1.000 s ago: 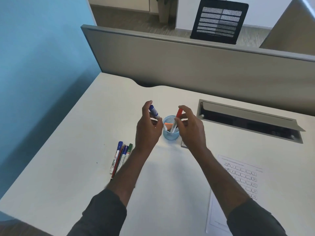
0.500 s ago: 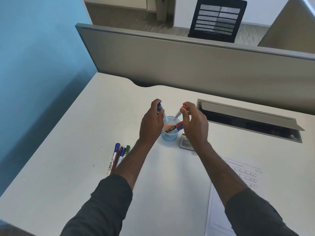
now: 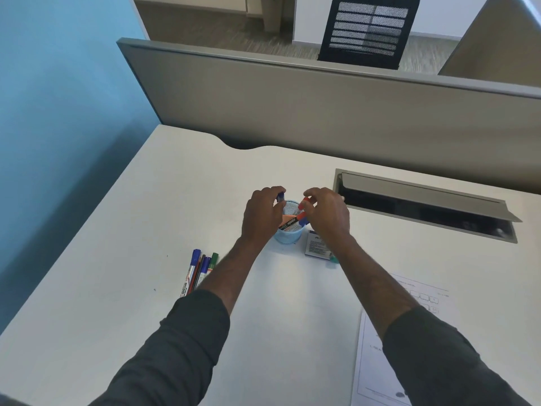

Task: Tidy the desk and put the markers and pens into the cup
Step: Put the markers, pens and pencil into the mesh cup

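Note:
A light blue mesh cup [image 3: 288,237] stands mid-desk between my hands. My left hand [image 3: 261,218] pinches a blue-capped marker [image 3: 281,197] at the cup's left rim, its body down inside. My right hand [image 3: 326,216] pinches a red-capped marker [image 3: 304,202] at the right rim, also lowered into the cup. Another marker [image 3: 292,222] and an orange item lie slanted inside the cup. Several markers and pens [image 3: 197,272] lie in a bunch on the desk, left of my left forearm.
A small printed card [image 3: 316,247] with a green item [image 3: 333,260] at its corner lies right of the cup. A printed sheet [image 3: 377,347] lies at the near right. An open cable tray [image 3: 424,208] sits far right. A grey partition [image 3: 322,112] backs the desk.
Both hands have sunk toward the cup, pushing the blue-capped and red-capped markers from above the rim down into it. The camera view has shifted slightly.

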### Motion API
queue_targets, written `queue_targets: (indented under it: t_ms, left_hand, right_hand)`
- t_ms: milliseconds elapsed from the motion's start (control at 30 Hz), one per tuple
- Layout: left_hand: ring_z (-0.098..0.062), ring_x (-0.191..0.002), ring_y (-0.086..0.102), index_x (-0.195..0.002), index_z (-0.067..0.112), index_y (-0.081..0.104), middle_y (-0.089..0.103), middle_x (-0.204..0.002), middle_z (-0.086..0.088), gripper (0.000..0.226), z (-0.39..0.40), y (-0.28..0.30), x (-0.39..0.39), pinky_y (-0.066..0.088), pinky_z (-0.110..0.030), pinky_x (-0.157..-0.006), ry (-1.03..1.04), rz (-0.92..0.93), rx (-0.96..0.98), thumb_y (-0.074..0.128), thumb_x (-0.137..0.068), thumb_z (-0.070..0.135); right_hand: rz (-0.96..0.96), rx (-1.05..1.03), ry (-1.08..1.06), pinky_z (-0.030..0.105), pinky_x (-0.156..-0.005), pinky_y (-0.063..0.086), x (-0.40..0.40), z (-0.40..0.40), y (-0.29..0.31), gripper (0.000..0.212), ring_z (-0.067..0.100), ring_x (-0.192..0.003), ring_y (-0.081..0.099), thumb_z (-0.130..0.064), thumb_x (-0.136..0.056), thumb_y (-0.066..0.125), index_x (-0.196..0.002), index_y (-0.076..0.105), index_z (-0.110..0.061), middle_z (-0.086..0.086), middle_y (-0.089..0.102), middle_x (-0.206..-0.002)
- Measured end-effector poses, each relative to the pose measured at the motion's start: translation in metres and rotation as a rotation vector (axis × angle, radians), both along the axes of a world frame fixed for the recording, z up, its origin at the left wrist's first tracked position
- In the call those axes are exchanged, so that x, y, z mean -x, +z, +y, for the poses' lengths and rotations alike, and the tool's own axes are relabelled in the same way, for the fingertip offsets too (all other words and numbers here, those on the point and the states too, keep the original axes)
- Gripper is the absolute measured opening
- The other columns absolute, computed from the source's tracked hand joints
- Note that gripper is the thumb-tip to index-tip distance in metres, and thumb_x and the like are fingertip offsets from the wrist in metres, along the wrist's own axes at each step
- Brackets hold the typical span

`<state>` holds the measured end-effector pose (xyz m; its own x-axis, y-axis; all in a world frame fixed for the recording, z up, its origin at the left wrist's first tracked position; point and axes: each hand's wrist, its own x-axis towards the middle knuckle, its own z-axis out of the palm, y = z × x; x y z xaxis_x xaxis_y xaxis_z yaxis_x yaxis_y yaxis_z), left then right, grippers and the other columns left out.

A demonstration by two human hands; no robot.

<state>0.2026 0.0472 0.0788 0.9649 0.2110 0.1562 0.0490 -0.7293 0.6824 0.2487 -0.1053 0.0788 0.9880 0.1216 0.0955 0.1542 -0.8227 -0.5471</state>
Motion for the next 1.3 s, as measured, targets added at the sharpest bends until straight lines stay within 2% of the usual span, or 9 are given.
queue_targets:
  t_ms: [367, 633, 767, 800, 900, 967, 1067, 1167, 1300]
  left_hand:
    - [-0.021, -0.118, 0.057, -0.135, 0.015, 0.057, 0.065, -0.128, -0.001, 0.044, 0.016, -0.005, 0.015, 0.049, -0.04, -0.1, 0.045, 0.026, 0.105, 0.066, -0.095, 0.031]
    - [-0.018, -0.099, 0.065, -0.123, 0.012, 0.065, 0.068, -0.12, -0.002, 0.03, 0.041, -0.023, 0.074, 0.054, -0.037, -0.089, 0.229, 0.043, 0.268, 0.067, -0.095, 0.022]
    - [-0.018, -0.085, 0.065, -0.112, 0.009, 0.07, 0.07, -0.111, -0.005, 0.019, 0.06, -0.036, 0.116, 0.047, -0.009, -0.08, 0.345, 0.124, 0.211, 0.067, -0.093, 0.013]
    - [-0.019, -0.087, 0.064, -0.108, 0.01, 0.071, 0.07, -0.107, -0.005, 0.017, 0.064, -0.039, 0.124, 0.045, -0.009, -0.082, 0.361, 0.165, 0.179, 0.066, -0.092, 0.011]
    - [-0.026, -0.089, 0.061, -0.085, 0.012, 0.065, 0.059, -0.081, 0.0, 0.005, 0.071, -0.045, 0.15, 0.047, -0.032, -0.081, 0.387, 0.298, 0.113, 0.062, -0.088, 0.011]
    - [-0.027, -0.083, 0.06, -0.083, 0.008, 0.064, 0.061, -0.079, -0.003, 0.007, 0.07, -0.049, 0.164, 0.047, -0.034, -0.073, 0.414, 0.346, 0.087, 0.063, -0.088, 0.013]
    - [-0.023, -0.085, 0.062, -0.093, 0.013, 0.069, 0.066, -0.087, 0.002, 0.009, 0.062, -0.048, 0.178, 0.049, -0.033, -0.077, 0.466, 0.388, 0.127, 0.063, -0.089, 0.019]
    - [-0.028, -0.082, 0.062, -0.078, 0.011, 0.062, 0.064, -0.08, -0.003, 0.018, 0.055, -0.047, 0.184, 0.048, -0.035, -0.072, 0.478, 0.375, 0.082, 0.059, -0.092, 0.023]
    - [-0.03, -0.088, 0.06, -0.079, 0.007, 0.062, 0.065, -0.086, -0.008, 0.019, 0.048, -0.047, 0.185, 0.049, -0.039, -0.076, 0.502, 0.37, 0.041, 0.058, -0.093, 0.019]
  right_hand:
    - [0.024, -0.026, -0.017, 0.032, -0.076, 0.051, 0.007, -0.006, 0.008, 0.027, 0.016, -0.091, 0.064, -0.038, -0.094, 0.059, -0.115, 0.069, -0.024, -0.003, 0.071, -0.106]
    - [-0.199, -0.106, 0.019, 0.042, -0.088, 0.048, 0.041, -0.007, 0.024, 0.024, 0.025, -0.104, 0.061, -0.029, -0.094, 0.063, -0.112, 0.07, -0.014, 0.005, 0.067, -0.113]
    - [-0.315, -0.161, 0.078, 0.035, -0.078, 0.041, 0.075, -0.002, 0.029, 0.012, 0.024, -0.087, 0.057, -0.021, -0.092, 0.064, -0.102, 0.069, -0.016, 0.002, 0.063, -0.095]
    - [-0.314, -0.153, 0.101, 0.036, -0.074, 0.041, 0.083, 0.0, 0.028, 0.01, 0.024, -0.084, 0.055, -0.021, -0.092, 0.064, -0.1, 0.067, -0.016, 0.001, 0.062, -0.093]
    - [-0.293, -0.139, 0.157, 0.036, -0.069, 0.041, 0.108, 0.005, 0.018, 0.011, 0.022, -0.08, 0.054, -0.02, -0.091, 0.063, -0.101, 0.067, -0.018, 0.001, 0.063, -0.092]
    - [-0.26, -0.145, 0.178, 0.033, -0.07, 0.04, 0.122, 0.008, 0.008, 0.012, 0.023, -0.079, 0.055, -0.02, -0.091, 0.065, -0.101, 0.068, -0.015, 0.001, 0.064, -0.088]
    - [-0.188, -0.167, 0.179, 0.033, -0.072, 0.047, 0.142, 0.013, -0.006, 0.011, 0.02, -0.08, 0.057, -0.021, -0.091, 0.067, -0.099, 0.068, -0.013, 0.0, 0.063, -0.084]
    - [-0.099, -0.179, 0.175, 0.035, -0.072, 0.052, 0.156, 0.019, -0.015, 0.015, 0.017, -0.083, 0.057, -0.025, -0.092, 0.065, -0.104, 0.069, -0.016, -0.003, 0.064, -0.085]
    - [-0.019, -0.173, 0.204, 0.037, -0.073, 0.053, 0.167, 0.027, -0.022, 0.018, 0.017, -0.084, 0.059, -0.025, -0.093, 0.065, -0.108, 0.069, -0.018, -0.003, 0.065, -0.088]
